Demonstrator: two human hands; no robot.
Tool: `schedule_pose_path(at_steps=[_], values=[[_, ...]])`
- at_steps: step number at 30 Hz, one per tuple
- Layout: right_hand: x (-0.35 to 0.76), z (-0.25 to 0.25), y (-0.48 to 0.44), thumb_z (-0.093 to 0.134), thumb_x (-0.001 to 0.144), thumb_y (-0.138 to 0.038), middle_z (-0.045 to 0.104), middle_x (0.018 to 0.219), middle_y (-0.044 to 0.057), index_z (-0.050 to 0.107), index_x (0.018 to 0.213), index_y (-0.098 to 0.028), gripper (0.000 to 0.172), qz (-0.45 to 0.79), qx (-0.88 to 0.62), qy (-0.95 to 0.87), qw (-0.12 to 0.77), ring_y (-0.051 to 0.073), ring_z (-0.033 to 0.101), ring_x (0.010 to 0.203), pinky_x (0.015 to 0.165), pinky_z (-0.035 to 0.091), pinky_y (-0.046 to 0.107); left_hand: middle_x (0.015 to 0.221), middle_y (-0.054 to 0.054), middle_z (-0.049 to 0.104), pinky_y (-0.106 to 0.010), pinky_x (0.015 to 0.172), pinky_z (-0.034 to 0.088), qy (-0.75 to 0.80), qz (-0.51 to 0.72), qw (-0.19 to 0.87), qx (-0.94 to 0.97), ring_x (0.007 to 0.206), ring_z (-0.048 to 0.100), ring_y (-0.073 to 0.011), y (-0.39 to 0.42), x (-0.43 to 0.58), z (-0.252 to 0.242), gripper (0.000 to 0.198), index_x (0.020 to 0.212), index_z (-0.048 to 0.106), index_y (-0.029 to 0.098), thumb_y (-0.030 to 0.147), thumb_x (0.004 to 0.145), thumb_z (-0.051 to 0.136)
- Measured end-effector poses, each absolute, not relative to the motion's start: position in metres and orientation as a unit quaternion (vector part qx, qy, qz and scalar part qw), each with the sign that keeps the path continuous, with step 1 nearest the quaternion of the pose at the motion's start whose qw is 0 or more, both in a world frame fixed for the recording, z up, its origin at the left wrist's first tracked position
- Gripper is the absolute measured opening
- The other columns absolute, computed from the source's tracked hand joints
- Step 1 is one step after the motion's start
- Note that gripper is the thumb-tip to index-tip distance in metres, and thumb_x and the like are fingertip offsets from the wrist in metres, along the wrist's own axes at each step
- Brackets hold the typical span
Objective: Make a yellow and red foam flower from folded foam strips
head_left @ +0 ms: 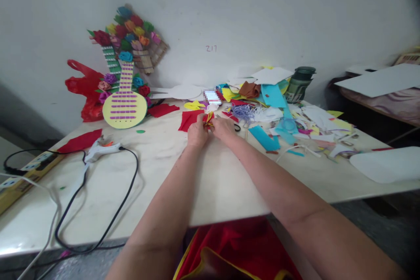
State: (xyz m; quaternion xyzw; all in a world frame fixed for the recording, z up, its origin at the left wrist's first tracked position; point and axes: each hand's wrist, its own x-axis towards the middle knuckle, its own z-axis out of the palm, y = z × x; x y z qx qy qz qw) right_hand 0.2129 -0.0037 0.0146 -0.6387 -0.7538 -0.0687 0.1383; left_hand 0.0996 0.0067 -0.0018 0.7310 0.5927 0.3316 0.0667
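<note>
Gripping the yellow strands (pixel 210 116) from either side, left fingers (pixel 200 120) and right fingers (pixel 217 123) sit equally near; the bundle's long axis slants toward the surface's (pixel 157 157) back edge.

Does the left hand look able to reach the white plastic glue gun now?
Probably yes: mostly bare white tabletop lies between the left hand and the glue gun, though that hand is at thin yellow strands.
</note>
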Motion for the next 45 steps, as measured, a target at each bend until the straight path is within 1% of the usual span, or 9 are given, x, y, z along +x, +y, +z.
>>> schedule_pose_path(at_steps=[4, 7, 15, 21, 26, 31, 36, 41, 45], values=[[0.212, 0.016, -0.003, 0.034, 0.087, -0.020, 0.064, 0.106, 0.015, 0.058, 0.107, -0.016, 0.031, -0.057, -0.633, -0.764, 0.108, 0.024, 0.061, 0.096, 0.078, 0.044, 0.034, 0.098, -0.009, 0.069, -0.033, 0.079, 0.046, 0.599, 0.307, 0.031, 0.739, 0.092, 0.063, -0.0239, 0.006, 0.101, -0.002, 0.047, 0.126, 0.043, 0.022, 0.016, 0.079, 0.047], [0.212, 0.015, -0.003, 0.035, 0.088, -0.020, 0.066, 0.101, 0.015, 0.056, 0.108, -0.015, 0.030, -0.057, -0.636, -0.763, 0.104, 0.025, 0.061, 0.096, 0.078, 0.045, 0.034, 0.101, -0.008, 0.068, -0.032, 0.080, 0.045, 0.603, 0.310, 0.035, 0.734, 0.095, 0.062, -0.0229, 0.007, 0.099, -0.004, 0.046, 0.124, 0.047, 0.022, 0.017, 0.079, 0.048], [0.217, 0.012, -0.002, 0.032, 0.089, -0.021, 0.065, 0.103, 0.013, 0.057, 0.105, -0.015, 0.029, -0.088, -0.602, -0.783, 0.132, 0.024, 0.061, 0.095, 0.075, 0.044, 0.031, 0.097, -0.008, 0.069, -0.028, 0.077, 0.046, 0.596, 0.287, 0.066, 0.747, 0.092, 0.062, -0.0211, 0.011, 0.092, -0.006, 0.030, 0.104, 0.064, 0.019, 0.027, 0.083, 0.044], [0.219, 0.011, 0.000, 0.031, 0.090, -0.025, 0.066, 0.099, 0.015, 0.057, 0.102, -0.014, 0.030, -0.085, -0.597, -0.788, 0.124, 0.026, 0.061, 0.093, 0.074, 0.043, 0.033, 0.095, -0.009, 0.069, -0.029, 0.075, 0.045, 0.592, 0.260, 0.041, 0.761, 0.090, 0.062, -0.0225, 0.009, 0.092, -0.005, 0.028, 0.100, 0.063, 0.020, 0.029, 0.085, 0.042], [0.218, 0.013, -0.001, 0.030, 0.091, -0.026, 0.065, 0.103, 0.015, 0.055, 0.106, -0.014, 0.031, -0.066, -0.601, -0.789, 0.106, 0.026, 0.061, 0.096, 0.077, 0.043, 0.033, 0.095, -0.010, 0.068, -0.030, 0.075, 0.045, 0.600, 0.244, 0.035, 0.761, 0.091, 0.062, -0.0232, 0.009, 0.091, -0.004, 0.027, 0.099, 0.062, 0.020, 0.028, 0.085, 0.041], [0.213, 0.015, -0.003, 0.034, 0.088, -0.022, 0.065, 0.103, 0.016, 0.056, 0.107, -0.014, 0.029, -0.059, -0.614, -0.783, 0.086, 0.025, 0.061, 0.098, 0.078, 0.044, 0.032, 0.096, -0.011, 0.068, -0.031, 0.077, 0.045, 0.600, 0.232, 0.034, 0.765, 0.093, 0.061, -0.0239, 0.009, 0.091, -0.003, 0.028, 0.098, 0.064, 0.020, 0.027, 0.086, 0.040], [0.205, 0.013, -0.006, 0.040, 0.083, -0.018, 0.065, 0.101, 0.017, 0.058, 0.104, -0.013, 0.029, -0.071, -0.631, -0.766, 0.101, 0.026, 0.061, 0.096, 0.079, 0.044, 0.035, 0.092, -0.013, 0.068, -0.033, 0.075, 0.045, 0.601, 0.219, 0.031, 0.768, 0.091, 0.061, -0.0258, 0.008, 0.096, -0.001, 0.029, 0.093, 0.066, 0.018, 0.024, 0.083, 0.039], [0.198, 0.012, -0.007, 0.032, 0.086, -0.014, 0.065, 0.101, 0.020, 0.059, 0.105, -0.009, 0.033, -0.084, -0.638, -0.760, 0.094, 0.026, 0.061, 0.095, 0.078, 0.045, 0.037, 0.091, -0.013, 0.068, -0.032, 0.074, 0.046, 0.609, 0.209, 0.032, 0.764, 0.090, 0.062, -0.0258, 0.006, 0.099, 0.002, 0.026, 0.091, 0.066, 0.018, 0.020, 0.080, 0.041], [0.201, 0.012, -0.005, 0.032, 0.087, -0.014, 0.064, 0.105, 0.018, 0.057, 0.109, -0.012, 0.033, -0.073, -0.635, -0.763, 0.097, 0.023, 0.060, 0.100, 0.082, 0.044, 0.035, 0.092, -0.013, 0.067, -0.032, 0.073, 0.046, 0.618, 0.222, 0.030, 0.753, 0.089, 0.062, -0.0259, 0.008, 0.097, 0.000, 0.026, 0.092, 0.064, 0.017, 0.023, 0.083, 0.040]])
